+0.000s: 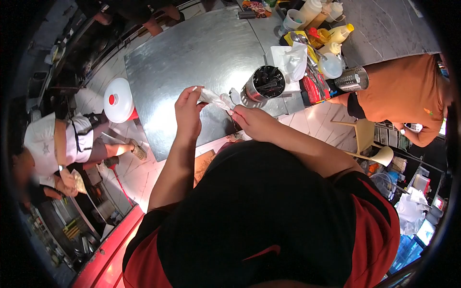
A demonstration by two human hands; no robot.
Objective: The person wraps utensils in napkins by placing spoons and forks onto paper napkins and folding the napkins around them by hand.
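Between my two hands, above the near edge of the metal table [192, 53], stretches a rolled white paper napkin [214, 98]. My left hand [188, 113] pinches its left end, where a small white tip sticks out past the fingers. The fingers of my right hand [254, 122] are closed on its right end. Whether anything is wrapped inside cannot be seen. Just beyond my right hand stands a perforated metal cutlery holder [250, 92] with dark-handled utensils in it. A small crumpled pale piece [234, 96] lies beside the holder.
A white napkin box [283, 60], sauce bottles [341, 32] and a red cutlery tray [314, 89] stand at the right. A white-lidded bucket [118, 100] is at the left. One person in orange [403, 91] is at right, another in white [53, 144] at left.
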